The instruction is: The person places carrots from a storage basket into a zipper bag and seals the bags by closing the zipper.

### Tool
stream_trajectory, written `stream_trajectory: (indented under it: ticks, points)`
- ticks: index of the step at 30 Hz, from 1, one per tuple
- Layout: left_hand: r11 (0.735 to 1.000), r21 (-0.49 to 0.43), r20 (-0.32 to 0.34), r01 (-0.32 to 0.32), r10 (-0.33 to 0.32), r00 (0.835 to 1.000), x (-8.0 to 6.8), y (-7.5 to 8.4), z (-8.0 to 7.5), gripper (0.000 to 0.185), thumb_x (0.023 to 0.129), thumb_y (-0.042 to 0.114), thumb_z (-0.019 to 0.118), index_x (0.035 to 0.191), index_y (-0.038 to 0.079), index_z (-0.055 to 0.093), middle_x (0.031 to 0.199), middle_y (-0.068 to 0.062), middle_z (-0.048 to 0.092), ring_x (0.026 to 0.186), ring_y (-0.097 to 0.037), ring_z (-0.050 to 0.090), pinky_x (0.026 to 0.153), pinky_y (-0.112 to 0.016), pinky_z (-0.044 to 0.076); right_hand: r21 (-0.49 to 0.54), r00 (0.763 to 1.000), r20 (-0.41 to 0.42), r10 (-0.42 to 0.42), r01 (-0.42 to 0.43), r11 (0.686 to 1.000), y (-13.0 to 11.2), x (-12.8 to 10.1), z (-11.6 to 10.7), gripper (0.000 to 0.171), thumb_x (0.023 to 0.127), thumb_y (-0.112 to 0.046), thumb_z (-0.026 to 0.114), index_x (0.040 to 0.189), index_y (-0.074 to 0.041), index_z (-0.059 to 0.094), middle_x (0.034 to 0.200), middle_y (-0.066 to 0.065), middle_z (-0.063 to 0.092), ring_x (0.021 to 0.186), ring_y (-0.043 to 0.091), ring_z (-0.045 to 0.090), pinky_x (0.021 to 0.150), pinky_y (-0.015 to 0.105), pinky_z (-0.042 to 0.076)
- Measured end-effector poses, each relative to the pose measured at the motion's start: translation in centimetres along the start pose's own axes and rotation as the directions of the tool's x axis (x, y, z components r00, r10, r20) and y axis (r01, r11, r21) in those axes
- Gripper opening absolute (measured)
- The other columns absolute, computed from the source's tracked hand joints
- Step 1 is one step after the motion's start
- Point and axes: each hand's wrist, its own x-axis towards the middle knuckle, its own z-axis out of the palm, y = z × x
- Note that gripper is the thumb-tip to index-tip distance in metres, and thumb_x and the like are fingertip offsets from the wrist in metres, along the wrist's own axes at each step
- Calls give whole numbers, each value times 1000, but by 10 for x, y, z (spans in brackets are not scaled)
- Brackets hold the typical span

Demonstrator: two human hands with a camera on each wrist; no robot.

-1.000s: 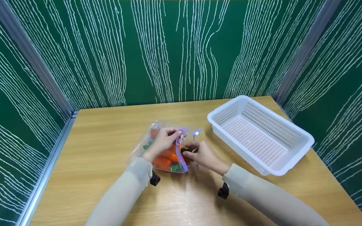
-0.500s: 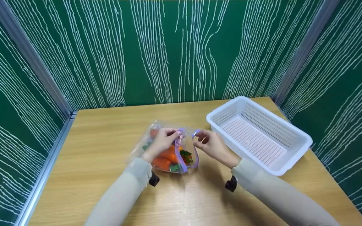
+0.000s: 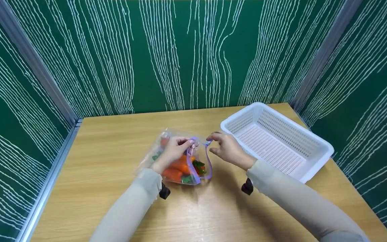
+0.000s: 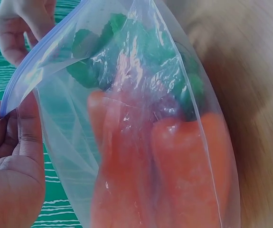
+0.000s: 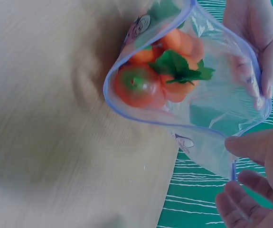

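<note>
Together, the left hand [image 3: 173, 151] and right hand [image 3: 227, 149] are pinching opposite lips of the zip bag [image 3: 180, 161] on the table [image 3: 113, 141], spreading its mouth so the carrots [image 5: 169, 71] inside are showing.

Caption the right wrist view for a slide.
Two hands hold open a clear zip bag of toy carrots above the wooden table.

The bag [image 3: 180, 161] is lying on the table [image 3: 113, 134], left of the basket [image 3: 277, 143] and well apart from it. The carrots [image 3: 179, 167] are sitting in the bag. The left hand [image 3: 175, 151] is pinching the bag's left lip, the right hand [image 3: 227, 149] its right lip, between bag and basket.
</note>
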Motion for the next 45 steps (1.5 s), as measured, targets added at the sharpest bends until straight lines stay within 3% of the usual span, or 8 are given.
stream_trajectory:
  ticks: [4, 10, 16, 20, 30, 35, 39, 45]
  points:
    - [1000, -26, -6, 8, -8, 1000, -1, 2, 0, 27, 113, 17, 61, 122, -1, 79, 106, -10, 80, 85, -10, 65, 80, -20, 57, -64, 997, 57, -51, 55, 996, 1, 7, 2, 28, 90, 4, 82, 117, -2, 78, 124, 16, 77, 121, 39, 72, 107, 56, 58]
    - [996, -86, 4, -25, 26, 1000, -1, 3, 1, 30, 112, 12, 58, 118, -12, 75, 99, -21, 76, 77, -7, 64, 75, -20, 57, -124, 989, 84, -124, 134, 983, 4, 15, 6, 22, 90, 3, 83, 112, -1, 79, 118, 16, 80, 111, 37, 75, 102, 54, 60]
    - [994, -106, 8, -31, 32, 999, -2, 4, -1, 30, 113, 14, 58, 115, -10, 75, 83, 1, 71, 75, -8, 64, 76, -22, 58, -118, 982, 97, -159, 170, 978, 6, 20, 7, 12, 93, -2, 84, 104, -1, 82, 108, 15, 82, 102, 34, 78, 95, 51, 63]
    - [991, -133, 13, -22, 24, 1000, -3, 6, -3, 28, 113, 15, 58, 108, -6, 75, 80, 4, 68, 75, -10, 64, 77, -22, 59, -84, 978, 127, -168, 179, 980, 5, 22, 4, 8, 96, -5, 82, 103, -1, 83, 106, 15, 83, 101, 34, 79, 94, 50, 64]
    - [996, -81, -25, -33, 31, 999, -6, 11, -13, 27, 112, 23, 63, 105, 2, 79, 82, 1, 70, 79, -14, 65, 79, -24, 60, 39, 984, 132, -122, 118, 992, 5, 33, -8, 9, 100, -6, 77, 103, -1, 84, 103, 15, 83, 94, 31, 80, 87, 48, 67]
    - [997, -80, -52, 10, -14, 999, -8, 16, -15, 28, 112, 26, 63, 108, 4, 80, 83, 1, 68, 80, -16, 63, 77, -26, 57, 66, 991, 131, -41, 33, 997, -3, 39, -19, 12, 102, -7, 75, 107, -1, 84, 104, 15, 83, 91, 27, 79, 85, 45, 67]
    - [994, -105, -60, 34, -41, 997, -10, 19, -18, 28, 111, 26, 63, 115, 4, 80, 87, -1, 70, 76, -16, 64, 72, -25, 60, 48, 995, 93, -39, 35, 998, -7, 44, -27, 11, 101, -6, 76, 105, 0, 84, 100, 16, 83, 86, 25, 78, 79, 42, 66]
    - [993, -112, -52, -28, 23, 998, -16, 21, -25, 26, 111, 21, 64, 117, 0, 78, 97, -10, 75, 76, -18, 68, 72, -24, 62, 25, 1000, 22, -18, 18, 1000, -12, 52, -39, 9, 100, -5, 77, 101, 1, 85, 94, 16, 83, 79, 23, 76, 70, 31, 62]
